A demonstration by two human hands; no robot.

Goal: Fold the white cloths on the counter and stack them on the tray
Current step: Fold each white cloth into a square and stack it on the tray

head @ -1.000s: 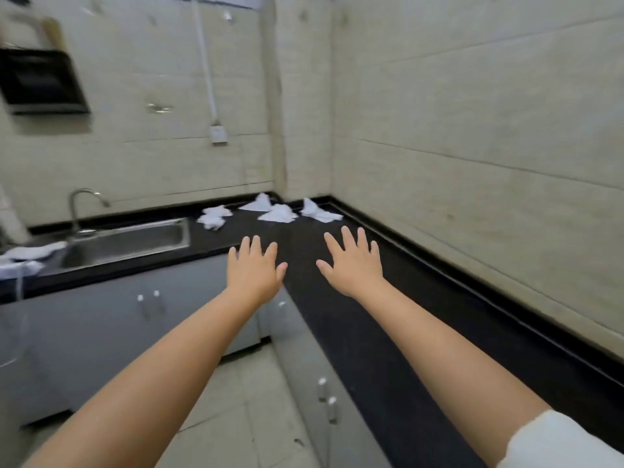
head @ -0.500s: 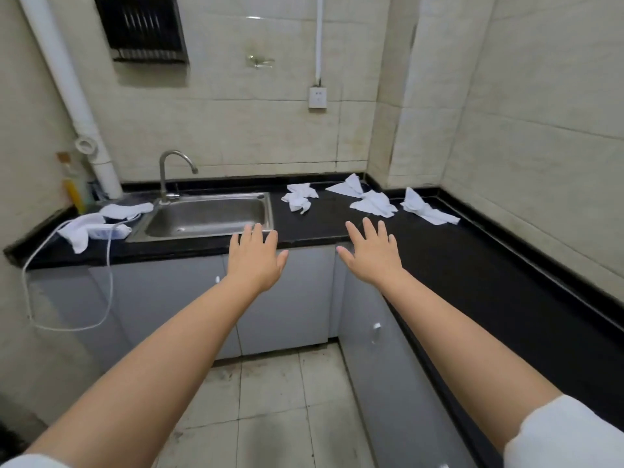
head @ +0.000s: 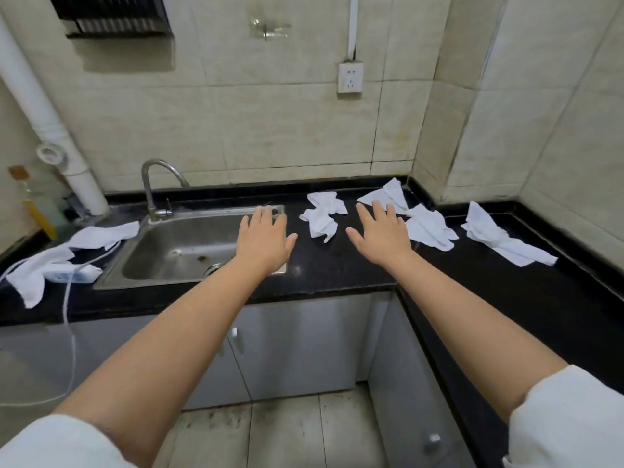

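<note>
White cloths, all crumpled and unfolded, scattered over black counter [head: 337, 271]: none folded, no tray anywhere in view. Stainless sink [head: 189, 248] sunk into counter at left, curved tap [head: 152, 184] behind it.

Largest cloth [head: 50, 265] draped left of sink, tangled with a white cable [head: 69, 298]. Long cloth [head: 499, 241] far right, near the corner. Middle cloth [head: 429, 229] just beside right hand [head: 381, 238]. Bunched cloth [head: 322, 217] between both hands. Smallest-looking cloth [head: 388, 195] against back wall, partly hidden behind right fingertips.

Left hand [head: 263, 241] stretched out over sink edge, fingers straight and spread, holding nothing. Right hand likewise flat, spread, empty, raised over counter.

Probably the reach for a first cloth, folding not begun. Next move calls for pinching a cloth by two corners, likely the bunched one, shaking it flat on bare counter, and locating the tray.
</note>
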